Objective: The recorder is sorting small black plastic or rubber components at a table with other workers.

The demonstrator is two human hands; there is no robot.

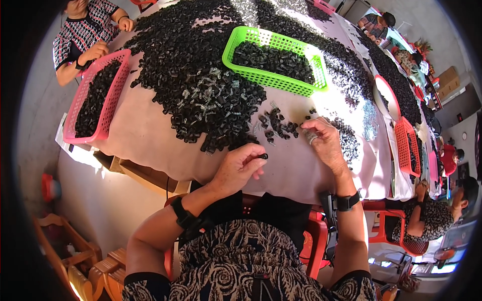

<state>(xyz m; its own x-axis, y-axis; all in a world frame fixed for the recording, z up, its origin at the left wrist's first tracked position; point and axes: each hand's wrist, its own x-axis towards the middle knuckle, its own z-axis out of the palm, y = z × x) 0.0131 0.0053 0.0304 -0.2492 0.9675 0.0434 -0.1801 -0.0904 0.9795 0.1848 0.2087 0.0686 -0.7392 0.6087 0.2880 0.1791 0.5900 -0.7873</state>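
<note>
My left hand pinches a small black cylindrical part between thumb and fingertips, near the table's front edge. My right hand rests on the pink table cover, its fingers curled around what look like small metal springs. Between and just beyond my hands lies a loose scatter of black parts. A big heap of black parts mixed with silver springs spreads over the table beyond it.
A green basket holding black parts stands past my right hand. A pink basket sits at the left, by another person's hands. Red baskets and more seated people are at the right. Wooden chairs stand lower left.
</note>
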